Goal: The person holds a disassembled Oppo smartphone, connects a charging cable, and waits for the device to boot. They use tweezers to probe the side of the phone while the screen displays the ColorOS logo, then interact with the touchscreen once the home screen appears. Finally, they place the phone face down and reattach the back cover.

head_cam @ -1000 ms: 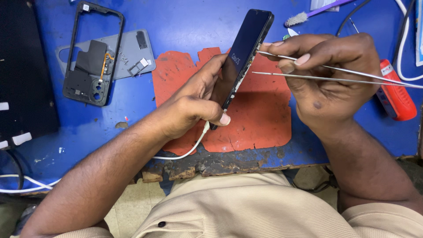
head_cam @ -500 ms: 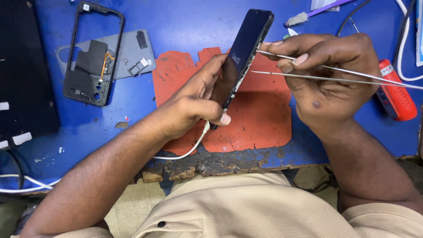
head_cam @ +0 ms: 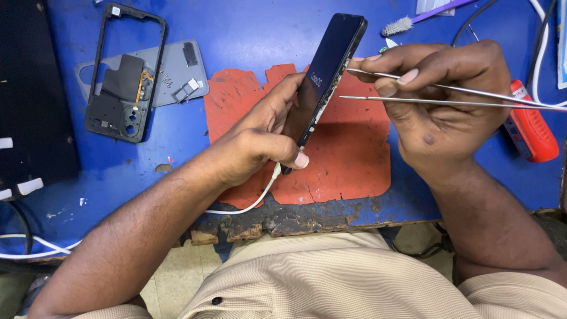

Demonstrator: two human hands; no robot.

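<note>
Gripped in the left hand (head_cam: 260,147), a dark smartphone (head_cam: 325,77) stands tilted on edge above the red mat (head_cam: 348,165), a white cable (head_cam: 260,198) plugged into its lower end and trailing off the worn bench edge. Right hand (head_cam: 443,100) pinches metal tweezers (head_cam: 449,94) closed between thumb and fingers, tips touching the phone's exposed side edge. Farther back on the blue bench (head_cam: 248,35): black phone frame (head_cam: 124,71) over a grey back cover (head_cam: 177,71), red-handled tool (head_cam: 531,124) at right, small brush (head_cam: 401,25) beyond.
</note>
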